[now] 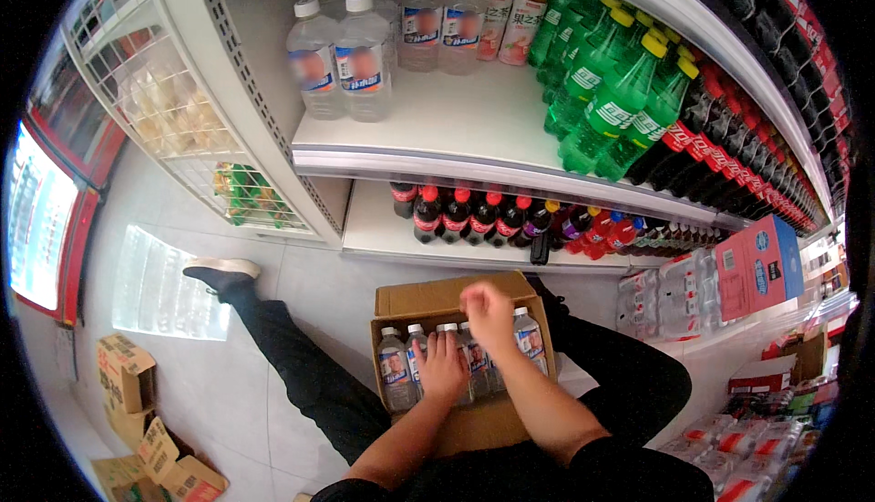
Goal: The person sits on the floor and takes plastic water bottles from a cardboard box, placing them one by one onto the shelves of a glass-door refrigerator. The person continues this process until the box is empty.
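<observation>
An open cardboard carton [454, 304] stands on the floor between the person's legs. Inside it are several clear plastic bottles [394, 365] with white caps and blue-and-white labels. My left hand [443, 369] lies over the bottles near the carton's middle, its fingers spread, hiding part of them. Blurred, my right hand [487, 312] is raised over the carton's far side with its fingers curled. No bottle shows in it, but its palm is hidden. A matching bottle [528, 334] stands upright in the carton's right corner.
Ahead, a white shelf [437, 112] bears matching clear bottles [361, 65], green soda bottles [608, 99] and cola bottles [724, 167]. More drinks [456, 218] line the lower shelf. Wrapped bottle packs [673, 293] stand right; flattened cartons [160, 454] lie left, below a lit cooler [44, 222].
</observation>
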The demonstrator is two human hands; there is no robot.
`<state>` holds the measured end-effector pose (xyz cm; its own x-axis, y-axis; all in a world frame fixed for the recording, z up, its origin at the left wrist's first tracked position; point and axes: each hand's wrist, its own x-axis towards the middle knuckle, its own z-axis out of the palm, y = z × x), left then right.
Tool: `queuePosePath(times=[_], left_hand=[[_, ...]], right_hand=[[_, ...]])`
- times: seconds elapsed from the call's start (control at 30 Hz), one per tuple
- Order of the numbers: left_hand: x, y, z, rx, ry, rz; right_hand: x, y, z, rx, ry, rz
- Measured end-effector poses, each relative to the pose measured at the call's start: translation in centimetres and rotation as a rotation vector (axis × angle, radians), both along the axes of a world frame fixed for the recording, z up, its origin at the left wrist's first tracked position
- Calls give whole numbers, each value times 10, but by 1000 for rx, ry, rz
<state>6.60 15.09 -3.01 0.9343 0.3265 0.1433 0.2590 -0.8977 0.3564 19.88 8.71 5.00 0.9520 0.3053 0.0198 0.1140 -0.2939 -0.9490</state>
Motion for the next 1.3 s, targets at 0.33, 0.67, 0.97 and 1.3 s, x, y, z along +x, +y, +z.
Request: queuePosePath(times=[0.33,0.67,0.97,1.3], left_hand=[[-11,30,-23,-52,-21,37],[-13,38,-9,21,62,217],[-12,33,-1,21,132,235],[-14,35,1,10,126,226]], right_hand=[[-100,-39,-104,-556,285,187],[-86,-33,-102,-588,368,209],[-17,-47,21,61,233,348],[147,40,244,429,-483,41]])
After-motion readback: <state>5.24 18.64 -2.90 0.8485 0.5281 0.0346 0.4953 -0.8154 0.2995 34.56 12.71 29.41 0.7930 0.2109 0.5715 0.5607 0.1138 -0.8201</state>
